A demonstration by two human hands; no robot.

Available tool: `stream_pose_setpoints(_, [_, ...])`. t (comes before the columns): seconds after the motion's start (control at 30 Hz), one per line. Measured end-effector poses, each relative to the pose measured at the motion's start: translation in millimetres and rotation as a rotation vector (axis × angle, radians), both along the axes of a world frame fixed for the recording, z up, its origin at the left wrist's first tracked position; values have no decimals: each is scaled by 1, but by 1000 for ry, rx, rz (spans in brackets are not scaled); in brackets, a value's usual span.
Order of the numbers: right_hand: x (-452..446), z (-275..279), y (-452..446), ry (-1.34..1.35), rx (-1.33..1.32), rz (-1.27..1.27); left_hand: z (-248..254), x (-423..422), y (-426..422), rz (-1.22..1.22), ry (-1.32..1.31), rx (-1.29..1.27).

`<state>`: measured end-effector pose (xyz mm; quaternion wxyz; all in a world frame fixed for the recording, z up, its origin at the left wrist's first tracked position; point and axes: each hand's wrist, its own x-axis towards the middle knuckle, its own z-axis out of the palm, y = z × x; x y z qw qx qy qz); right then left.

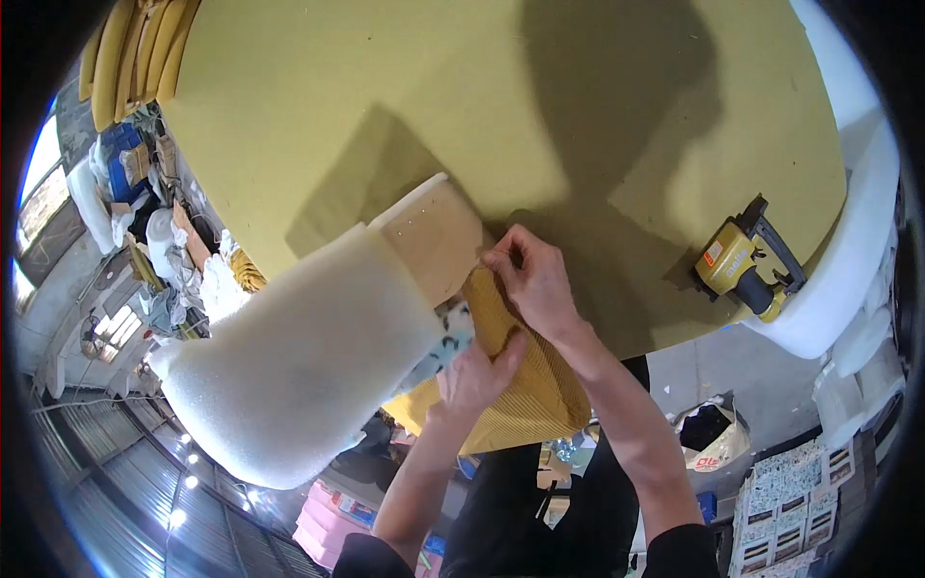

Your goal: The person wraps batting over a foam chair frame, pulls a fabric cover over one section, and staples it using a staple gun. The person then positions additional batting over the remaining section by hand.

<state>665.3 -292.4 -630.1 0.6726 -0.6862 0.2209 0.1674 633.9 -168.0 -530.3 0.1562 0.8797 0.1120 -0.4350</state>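
Note:
A foam-covered piece (299, 356) with a bare wooden end (434, 236) lies across the table's near left edge and juts beyond it. Mustard ribbed fabric (530, 400) hangs from the edge of the wood down over my lap. My right hand (535, 279) pinches the top of this fabric beside the wood's right corner. Lower down, my left hand (477, 376) holds the fabric between thumb and fingers, next to a patterned light-blue patch (448, 337) at the foam's edge.
A yellow-and-black staple gun (747, 260) rests at the right of the olive table (385, 58). White foam (848, 260) lines the table's right edge. Curved yellow pieces (140, 53) are stacked at the far left. A bag (713, 438) stands on the floor at the right.

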Motion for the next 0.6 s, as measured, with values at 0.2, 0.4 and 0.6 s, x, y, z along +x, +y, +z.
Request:
stream_pose_setpoints(0.2, [2, -7, -5, 246, 301, -42, 19, -49, 14, -456, -465, -144])
stream_pose_setpoints(0.4, [-16, -7, -1, 80, 461, -159, 2, -52, 1, -453, -558, -55])
stream_pose_setpoints(0.6, [-19, 30, -5, -282, 144, -139, -5, -58, 10, -435, -603, -68])
